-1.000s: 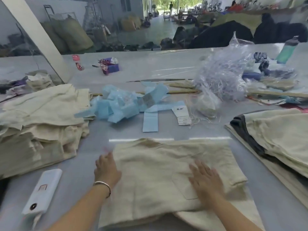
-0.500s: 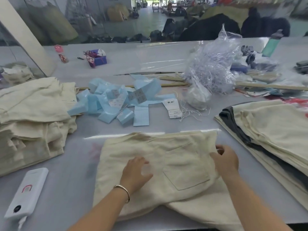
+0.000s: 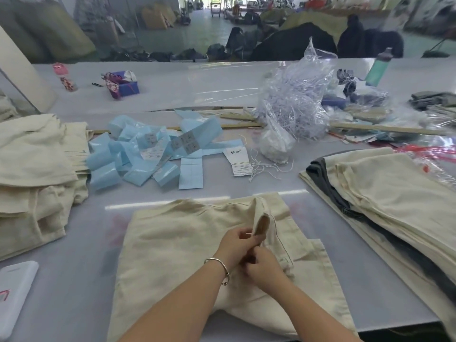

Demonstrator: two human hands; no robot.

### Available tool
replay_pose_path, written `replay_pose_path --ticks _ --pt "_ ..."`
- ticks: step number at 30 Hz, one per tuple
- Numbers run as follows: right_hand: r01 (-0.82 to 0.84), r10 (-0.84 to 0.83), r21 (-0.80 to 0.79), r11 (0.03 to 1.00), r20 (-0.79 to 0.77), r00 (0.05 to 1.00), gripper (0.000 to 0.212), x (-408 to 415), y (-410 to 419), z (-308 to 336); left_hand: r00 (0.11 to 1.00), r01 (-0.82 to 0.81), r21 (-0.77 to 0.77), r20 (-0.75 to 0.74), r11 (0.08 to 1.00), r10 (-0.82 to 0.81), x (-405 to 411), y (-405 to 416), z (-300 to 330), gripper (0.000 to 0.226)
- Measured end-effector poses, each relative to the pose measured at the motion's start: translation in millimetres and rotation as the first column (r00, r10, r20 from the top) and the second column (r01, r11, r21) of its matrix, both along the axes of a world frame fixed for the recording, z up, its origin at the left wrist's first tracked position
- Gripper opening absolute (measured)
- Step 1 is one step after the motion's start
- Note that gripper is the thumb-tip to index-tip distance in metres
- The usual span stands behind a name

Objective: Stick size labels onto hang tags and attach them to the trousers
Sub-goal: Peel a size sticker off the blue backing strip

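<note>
Cream trousers (image 3: pixel 177 248) lie folded on the table in front of me. My left hand (image 3: pixel 238 245) pinches a raised fold of the waistband with a brown patch (image 3: pixel 262 224) on it. My right hand (image 3: pixel 262 267) grips the same fold just below, touching the left hand. White hang tags (image 3: pixel 238 160) with loose strings lie beyond the trousers. Blue label backing strips (image 3: pixel 148 154) are scattered to the left of the tags.
A pile of cream trousers (image 3: pixel 34 169) sits at the left, a flatter stack (image 3: pixel 394 193) at the right. A clear bag of plastic fasteners (image 3: pixel 296 99) stands behind the tags. A white device (image 3: pixel 14 294) lies near the front left edge.
Both hands left the flat trousers and came together at the middle. They lifted a fold of the waistband, which now stands up showing a brown patch.
</note>
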State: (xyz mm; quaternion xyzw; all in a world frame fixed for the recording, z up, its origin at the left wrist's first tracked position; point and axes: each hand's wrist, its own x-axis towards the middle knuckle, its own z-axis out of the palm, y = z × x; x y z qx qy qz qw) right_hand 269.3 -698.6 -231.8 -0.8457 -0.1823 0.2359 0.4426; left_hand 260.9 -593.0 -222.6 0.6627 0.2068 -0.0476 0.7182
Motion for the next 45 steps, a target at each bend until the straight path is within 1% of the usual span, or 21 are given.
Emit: replay_pose_path --ticks 2,3,5,7,9,12,14,16,19,22,24,25,26,29,32,35,39,41,42,44,45 --pt "0.006 -0.011 0.063 0.998 0.074 0.997 0.026 -1 -5 1 1.0 -0.002 0.082 0.01 0.997 0.001 5 -1 -3 0.036" --pt "0.039 -0.055 0.093 0.995 0.176 0.983 0.023 -2 -8 2 1.0 -0.025 0.092 0.009 0.995 0.024 7 1 -2 0.04" --pt "0.21 -0.249 0.138 0.968 0.415 0.875 0.019 -2 -17 4 0.997 -0.07 0.031 0.019 0.997 0.07 10 2 0 0.027" --pt "0.362 -0.365 0.135 0.922 0.613 0.701 0.047 6 -27 7 0.995 -0.094 0.01 0.033 0.995 0.094 14 3 5 0.022" --pt "0.421 -0.394 0.122 0.899 0.647 0.653 0.071 19 -34 13 0.991 -0.125 0.05 0.06 0.991 0.122 19 6 5 0.025" --pt "0.494 -0.508 0.173 0.852 0.499 0.702 0.076 42 -46 25 0.984 -0.166 0.119 0.088 0.979 0.156 26 12 8 0.02" --pt "0.474 -0.49 0.141 0.869 0.378 0.785 0.055 60 -55 32 0.978 -0.197 0.177 0.101 0.964 0.181 30 18 10 0.026" --pt "0.383 -0.392 0.084 0.92 0.227 0.891 0.019 74 -63 36 0.965 -0.249 0.25 0.144 0.936 0.218 31 21 14 0.022" --pt "0.327 -0.337 0.144 0.934 0.056 0.94 0.03 82 -69 40 0.913 -0.39 0.475 0.309 0.789 0.265 27 16 26 0.02" --pt "0.36 -0.323 0.272 0.893 -0.17 0.931 0.03 78 -65 49 0.845 -0.454 0.672 0.533 0.585 0.044 19 1 38 0.024" --pt "0.334 -0.276 0.319 0.887 -0.215 0.937 0.025 77 -61 54 0.842 -0.421 0.741 0.534 0.523 -0.079 14 -12 46 0.008" --pt "0.312 -0.245 0.347 0.885 -0.222 0.944 0.024 77 -59 57 0.872 -0.382 0.778 0.483 0.499 -0.084 12 -18 48 0.009" --pt "0.295 -0.22 0.372 0.88 -0.232 0.948 0.023 75 -57 60 0.915 -0.324 0.816 0.399 0.479 -0.06 12 -23 49 0.024" --pt "0.284 -0.202 0.404 0.87 -0.233 0.951 0.018 70 -54 62 0.983 -0.173 0.871 0.181 0.459 0.026 13 -31 45 0.056" --pt "0.313 -0.208 0.447 0.838 -0.268 0.941 0.018 70 -57 58 0.989 -0.149 0.828 0.138 0.541 0.06 11 -32 42 0.039" --pt "0.437 -0.164 0.508 0.742 -0.495 0.854 0.02 75 -63 53 0.958 -0.268 0.754 0.276 0.599 0.081 7 -34 41 0.014" --pt "0.559 -0.048 0.538 0.632 -0.692 0.72 0.024 76 -68 42 0.887 -0.408 0.745 0.461 0.528 0.034 3 -43 41 0.022" --pt "0.589 -0.08 0.537 0.604 -0.694 0.715 0.015 71 -68 36 0.887 -0.409 0.774 0.461 0.483 0.011 2 -48 38 0.013" --pt "0.607 -0.163 0.529 0.593 -0.66 0.733 0.016 69 -68 34 0.898 -0.391 0.786 0.439 0.479 0.012 2 -50 36 0.015" --pt "0.617 -0.328 0.525 0.587 -0.542 0.774 0.026 67 -70 30 0.92 -0.35 0.803 0.391 0.483 0.016 1 -55 32 0.023" --pt "0.597 -0.346 0.536 0.598 -0.499 0.795 0.028 67 -72 29 0.924 -0.343 0.807 0.381 0.481 0.02 1 -58 29 0.023"
